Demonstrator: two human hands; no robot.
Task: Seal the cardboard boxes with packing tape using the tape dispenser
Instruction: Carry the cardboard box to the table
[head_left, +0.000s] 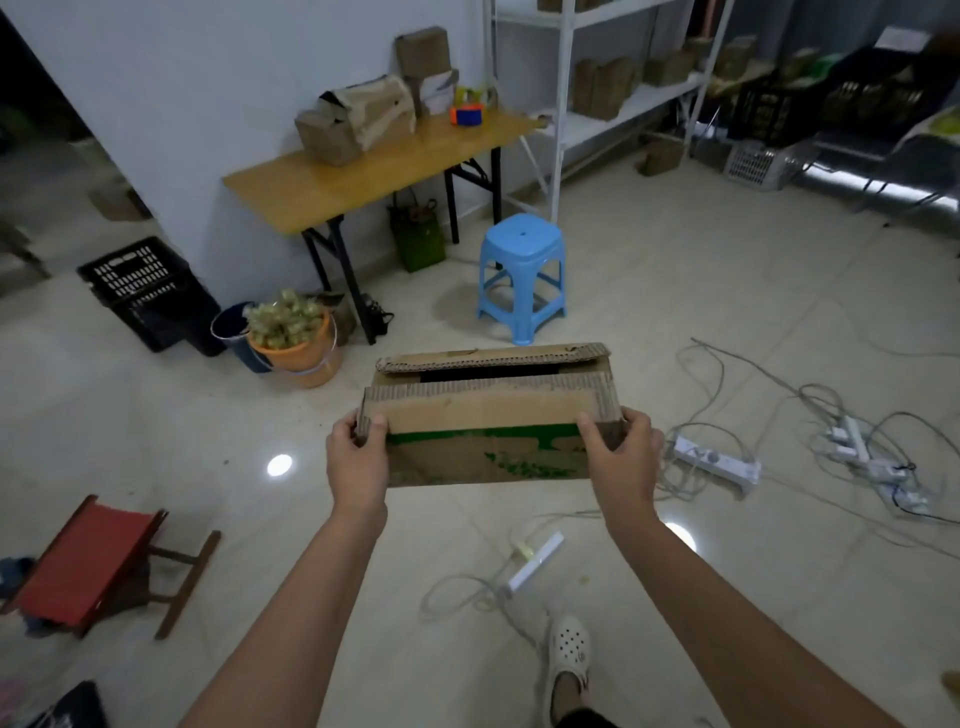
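A brown cardboard box (488, 415) with green print is held in the air in front of me, above the tiled floor. Its top flaps lie nearly closed with a dark gap between them. My left hand (357, 457) grips the box's left end, thumb on the near face. My right hand (621, 454) grips the right end the same way. The tape dispenser (466, 115), orange and blue, sits on the far wooden table (332, 187) by the wall, next to other cardboard boxes (358, 124).
A blue plastic stool (522, 275) stands between me and the table. An orange bucket (298, 343) and black crate (140, 291) sit left of it. Power strips and cables (717, 460) trail on the floor at right. A red folding stool (98, 566) is at left. White shelving (613, 78) stands behind.
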